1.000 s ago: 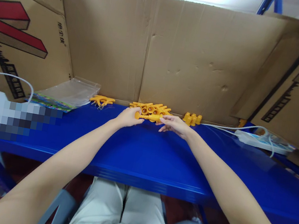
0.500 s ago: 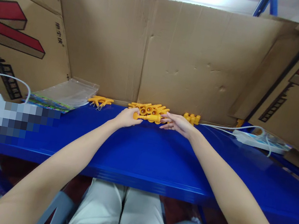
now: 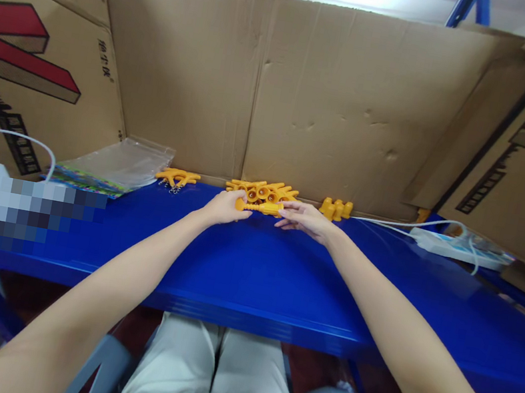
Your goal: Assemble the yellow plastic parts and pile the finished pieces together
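Note:
A yellow plastic piece (image 3: 268,208) with a ribbed stem and a disc-shaped left end lies level between my two hands, above the blue table. My left hand (image 3: 228,208) grips it at the disc and stem end. The fingertips of my right hand (image 3: 306,220) close around its other end, with the lower fingers loosely bent. Right behind the hands is a pile of yellow branched parts (image 3: 263,190) with round open sockets facing me. Several short yellow knobbed parts (image 3: 336,209) stand to the right of my right hand.
More yellow branched parts (image 3: 177,177) with small metal hooks lie at the left, beside a clear plastic bag (image 3: 121,158). A tall cardboard sheet (image 3: 350,103) walls off the back of the blue table (image 3: 258,277). A white power strip (image 3: 459,249) with cables sits at the right.
My right hand has moved slightly left and its fingertips have closed on the right end of the yellow piece. My left hand keeps its hold almost in place.

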Demonstrator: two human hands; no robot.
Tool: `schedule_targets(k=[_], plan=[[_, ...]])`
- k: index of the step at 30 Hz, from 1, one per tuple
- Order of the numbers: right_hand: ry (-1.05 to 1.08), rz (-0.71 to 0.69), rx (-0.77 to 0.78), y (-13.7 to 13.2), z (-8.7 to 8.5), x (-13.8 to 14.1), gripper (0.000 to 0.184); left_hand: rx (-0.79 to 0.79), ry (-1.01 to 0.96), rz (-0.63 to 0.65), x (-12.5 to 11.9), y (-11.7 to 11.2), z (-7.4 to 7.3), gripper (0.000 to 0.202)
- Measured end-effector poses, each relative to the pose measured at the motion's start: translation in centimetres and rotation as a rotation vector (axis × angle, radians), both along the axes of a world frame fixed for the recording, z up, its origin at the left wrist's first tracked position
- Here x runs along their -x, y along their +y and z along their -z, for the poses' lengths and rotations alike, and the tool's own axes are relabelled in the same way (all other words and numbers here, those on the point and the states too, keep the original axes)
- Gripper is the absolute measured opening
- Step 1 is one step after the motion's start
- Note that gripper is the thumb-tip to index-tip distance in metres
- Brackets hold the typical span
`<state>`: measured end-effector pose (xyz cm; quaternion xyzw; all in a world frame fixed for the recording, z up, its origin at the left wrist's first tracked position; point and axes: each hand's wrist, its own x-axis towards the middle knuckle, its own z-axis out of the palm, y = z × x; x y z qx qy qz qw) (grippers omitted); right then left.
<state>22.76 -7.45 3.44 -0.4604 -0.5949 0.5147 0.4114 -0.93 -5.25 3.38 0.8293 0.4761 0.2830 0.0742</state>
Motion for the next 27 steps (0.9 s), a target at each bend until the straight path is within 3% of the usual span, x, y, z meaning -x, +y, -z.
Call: schedule_targets(k=[6,16,19,23,25,27], plan=[[0.032,0.034,-0.037,0.0,-0.1,0.4,0.017,0.005,0.011,-0.002,0.1,0.3,0.1,0.024],[0.088,0.047,-0.03,0.2,0.1,0.6,0.017,-0.001,0.093,-0.044,0.0,0.3,0.1,0.03],[0.138,0.051,-0.058,0.1,-0.3,0.6,0.02,-0.057,0.081,-0.049,0.2,0.2,0.1,0.041],[0.243,0.115,-0.232,0.9,-2.0,0.1,0.027,-0.142,-0.045,-0.093,0.7,0.3,0.1,0.064],[0.233,0.19,-0.383,1.9,-3.1,-0.1,0.03,-0.132,-0.038,-0.143,1.0,0.5,0.0,0.059],[0.17,0.289,-0.558,3.3,-4.0,-0.1,0.034,-0.079,0.038,-0.17,1.2,0.5,0.0,0.041]])
